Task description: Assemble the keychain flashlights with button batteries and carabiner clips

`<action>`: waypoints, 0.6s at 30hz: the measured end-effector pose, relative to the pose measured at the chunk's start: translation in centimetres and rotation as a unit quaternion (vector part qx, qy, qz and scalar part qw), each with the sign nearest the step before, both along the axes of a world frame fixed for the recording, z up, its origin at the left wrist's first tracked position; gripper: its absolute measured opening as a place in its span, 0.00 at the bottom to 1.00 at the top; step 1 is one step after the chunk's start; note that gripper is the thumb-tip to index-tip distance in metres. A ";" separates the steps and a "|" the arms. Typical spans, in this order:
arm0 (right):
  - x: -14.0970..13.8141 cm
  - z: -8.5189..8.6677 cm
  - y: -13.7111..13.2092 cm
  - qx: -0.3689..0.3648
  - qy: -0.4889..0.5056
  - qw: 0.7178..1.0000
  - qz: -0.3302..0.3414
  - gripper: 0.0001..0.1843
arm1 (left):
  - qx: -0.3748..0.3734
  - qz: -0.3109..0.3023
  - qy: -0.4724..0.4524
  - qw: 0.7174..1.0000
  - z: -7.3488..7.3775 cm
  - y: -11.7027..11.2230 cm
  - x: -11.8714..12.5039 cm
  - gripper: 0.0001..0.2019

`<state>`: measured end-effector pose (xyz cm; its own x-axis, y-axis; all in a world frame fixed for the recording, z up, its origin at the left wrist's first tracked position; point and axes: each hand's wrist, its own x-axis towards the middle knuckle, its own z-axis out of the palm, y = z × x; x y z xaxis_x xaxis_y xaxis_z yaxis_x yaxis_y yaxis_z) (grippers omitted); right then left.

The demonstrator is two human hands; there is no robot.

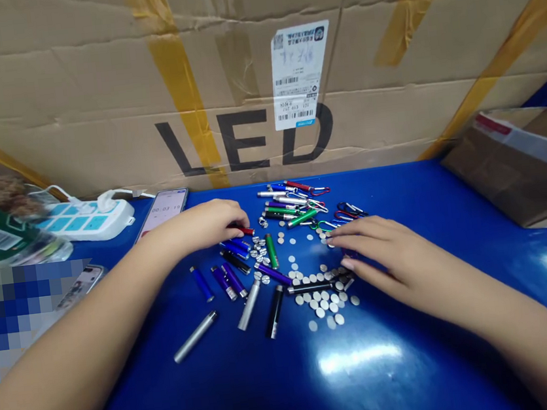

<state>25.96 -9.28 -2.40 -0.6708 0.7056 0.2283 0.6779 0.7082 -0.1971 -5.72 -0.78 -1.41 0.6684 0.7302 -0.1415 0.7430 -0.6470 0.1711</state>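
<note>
A LED carton (pixel 67 90) stands beyond both hands, walling off the glossy blue worktop (pixel 426 201). The left hand (pixel 206 224) curls over blue tubes (pixel 233 248), fingers at a red tube (pixel 247 231) (grasp or mere touch, I cannot tell). The right hand (pixel 382 252) lies flat, released, fingers on button cells (pixel 321 299) strewn between the hands. On so slick a surface, cells likely want sliding, not pinching.

Head view.
Looks forward and down, close over the blue table (pixel 419 359), toward the box (pixel 92 87) at its far edge.
</note>
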 end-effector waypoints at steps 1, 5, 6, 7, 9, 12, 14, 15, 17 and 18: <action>0.1 -0.2 0.2 0.002 0.001 1.000 -0.004 0.16 | 0.000 0.004 -0.001 1.000 0.2 0.0 0.1 0.10; 0.0 -0.8 0.7 0.000 0.003 1.000 0.000 0.15 | 0.011 0.017 -0.052 0.998 1.8 -1.2 1.1 0.09; -0.1 -0.9 0.7 -0.004 0.004 1.000 0.004 0.14 | 0.011 0.017 -0.081 0.996 2.2 -1.6 1.6 0.09; -0.2 -0.9 0.7 -0.008 0.004 1.000 0.008 0.14 | 0.007 0.018 -0.115 0.993 2.4 -2.1 2.2 0.09; -0.6 -1.0 0.8 -0.023 -0.002 1.000 0.016 0.12 | -0.022 0.008 -0.180 0.983 2.5 -3.1 3.6 0.08; -1.5 -0.8 1.4 -0.055 -0.038 0.997 0.031 0.10 | -0.051 -0.021 -0.234 0.971 1.3 -4.2 5.5 0.07; -2.2 -0.6 2.0 -0.064 -0.067 0.994 0.049 0.08 | -0.064 -0.032 -0.243 0.967 0.2 -4.5 6.1 0.06; -2.6 -0.5 2.3 -0.066 -0.080 0.993 0.058 0.08 | -0.064 -0.029 -0.249 0.966 -0.4 -4.5 6.3 0.06; -3.2 -0.4 2.9 -0.066 -0.104 0.990 0.068 0.07 | -0.058 -0.017 -0.257 0.965 -1.4 -4.4 6.3 0.06; -3.4 -0.3 3.1 -0.067 -0.115 0.989 0.069 0.06 | -0.050 -0.011 -0.261 0.964 -1.8 -4.3 6.2 0.06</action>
<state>22.55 -6.15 -2.74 -0.7862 0.6172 -0.0308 0.6144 0.7752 -0.1472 0.53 -5.03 -3.16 0.6829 0.7151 0.1490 0.5252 -0.6225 0.5803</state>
